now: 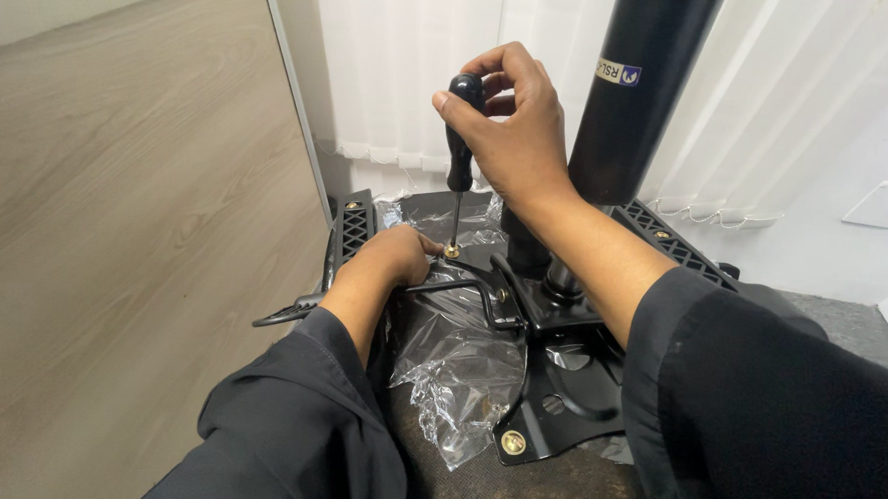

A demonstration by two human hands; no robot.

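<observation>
Black sleeves frame an upturned chair base.
Right hand (519, 129) grips an upright screwdriver (457, 156) on a brass screw (452, 250); left hand (397, 256) pinches beside it.

Glossy black metal plate (567, 393), crinkled clear plastic wrap (458, 377).

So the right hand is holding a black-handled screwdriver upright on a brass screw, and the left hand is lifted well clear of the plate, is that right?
Not quite. The head view shows the left hand resting down beside the brass screw, touching the black metal plate, not lifted clear. The rest holds: the right hand holds the black-handled screwdriver upright on that screw.
</observation>
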